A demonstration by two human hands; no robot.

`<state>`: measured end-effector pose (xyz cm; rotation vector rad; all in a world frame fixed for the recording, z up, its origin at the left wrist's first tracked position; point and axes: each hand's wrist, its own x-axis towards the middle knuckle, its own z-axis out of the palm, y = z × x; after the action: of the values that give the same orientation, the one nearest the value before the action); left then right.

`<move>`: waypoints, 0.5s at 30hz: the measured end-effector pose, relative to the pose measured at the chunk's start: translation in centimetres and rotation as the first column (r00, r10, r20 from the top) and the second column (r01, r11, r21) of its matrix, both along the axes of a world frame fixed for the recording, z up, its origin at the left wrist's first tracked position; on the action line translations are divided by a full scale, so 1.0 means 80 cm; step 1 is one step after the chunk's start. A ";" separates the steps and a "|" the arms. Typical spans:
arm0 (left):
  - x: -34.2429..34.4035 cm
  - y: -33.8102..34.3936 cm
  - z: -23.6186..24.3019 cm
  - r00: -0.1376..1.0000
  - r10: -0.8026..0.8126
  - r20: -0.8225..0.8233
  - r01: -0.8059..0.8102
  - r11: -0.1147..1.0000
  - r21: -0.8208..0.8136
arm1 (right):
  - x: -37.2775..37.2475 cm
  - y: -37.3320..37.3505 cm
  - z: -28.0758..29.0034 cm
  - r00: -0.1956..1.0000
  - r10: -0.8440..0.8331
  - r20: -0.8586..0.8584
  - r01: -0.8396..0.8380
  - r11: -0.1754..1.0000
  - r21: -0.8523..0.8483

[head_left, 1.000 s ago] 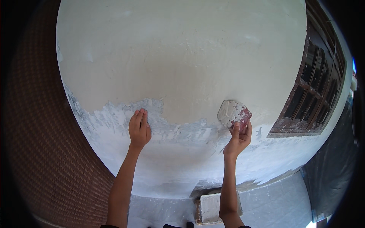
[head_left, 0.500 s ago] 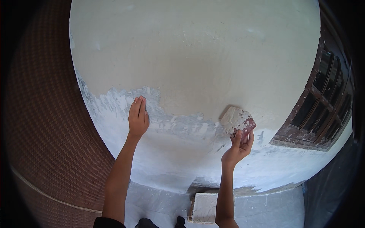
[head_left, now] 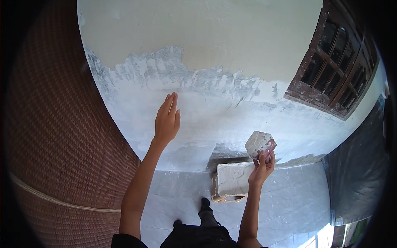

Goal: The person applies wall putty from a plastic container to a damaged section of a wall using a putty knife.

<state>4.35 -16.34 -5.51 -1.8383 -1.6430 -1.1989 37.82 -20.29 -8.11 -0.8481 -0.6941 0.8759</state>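
Down from the wall [head_left: 198,136]'s patchy band has come the right hand [head_left: 261,170] with its spreader [head_left: 259,143], and the left hand [head_left: 166,123] has dropped below that band too; my view also tips lower, so the window [head_left: 331,62] sits higher in it. From my remote seat, I see the spreader pinched between the right thumb and fingers, six-sided, about as wide as it is long, its paste-smeared face toward my camera and its maroon part at the grip. The left hand is released, fingers stretched up the wall, holding nothing I can see.

What matters most in space is the paste-topped box [head_left: 234,180] at the wall's foot: it lies just left of and below the right hand in my view, its long axis running roughly along the wall. The right hand is clearly the nearer.

I cannot judge the spreader's height above the box. The right forearm seems to cover the box's right end, the right fingers partly vanish behind the spreader, and I can't tell whether the left fingertips touch the wall.
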 end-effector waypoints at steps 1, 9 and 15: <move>0.011 -0.024 -0.029 0.997 -0.051 0.060 0.056 0.996 -0.071 | 0.003 -0.021 -0.023 0.999 -0.013 -0.034 0.011 0.999 -0.049; 0.068 -0.189 -0.202 0.972 -0.045 0.229 0.154 0.861 -0.484 | 0.083 -0.156 -0.116 0.998 0.023 -0.056 -0.042 0.928 -0.369; 0.131 -0.230 -0.263 0.967 -0.033 0.251 0.176 0.799 -0.575 | 0.166 -0.186 -0.171 0.996 -0.081 -0.037 0.050 0.853 -0.520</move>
<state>14.82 -34.77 -26.52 -2.2456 -2.2757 -1.0366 51.10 -35.16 -21.76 -1.3168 -0.3713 1.0407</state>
